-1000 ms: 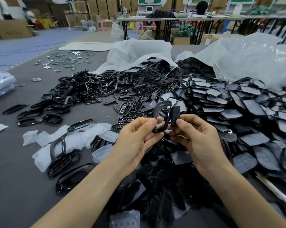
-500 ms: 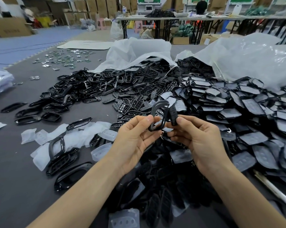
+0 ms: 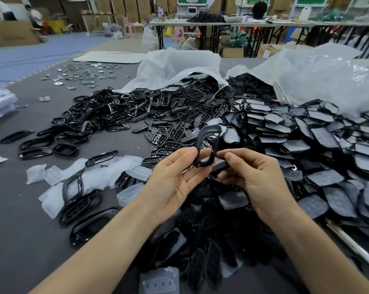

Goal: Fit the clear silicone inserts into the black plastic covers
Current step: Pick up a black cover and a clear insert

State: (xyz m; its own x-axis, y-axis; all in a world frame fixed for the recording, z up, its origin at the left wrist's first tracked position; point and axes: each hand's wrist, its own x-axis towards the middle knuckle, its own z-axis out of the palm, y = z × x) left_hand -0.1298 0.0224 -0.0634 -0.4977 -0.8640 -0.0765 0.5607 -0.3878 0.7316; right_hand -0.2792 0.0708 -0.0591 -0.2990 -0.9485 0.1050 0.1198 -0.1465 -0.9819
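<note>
table (image 3: 20,209): left hand (image 3: 170,181) pinches cover (image 3: 198,145), right hand (image 3: 257,179) black piece (image 3: 220,166)

Bare table (image 3: 16,219) is left at front-L & far L, plus a strip betw. inserts (image 3: 107,172) & cover pile (image 3: 124,115). Centre & R are blocked by covers (image 3: 319,134) heaped up to bags (image 3: 179,66). Air at centre-front is taken by L hand (image 3: 173,181), R hand (image 3: 257,179) & a held cover (image 3: 198,145). Near-R edge is crossed by rod (image 3: 353,247).
</note>
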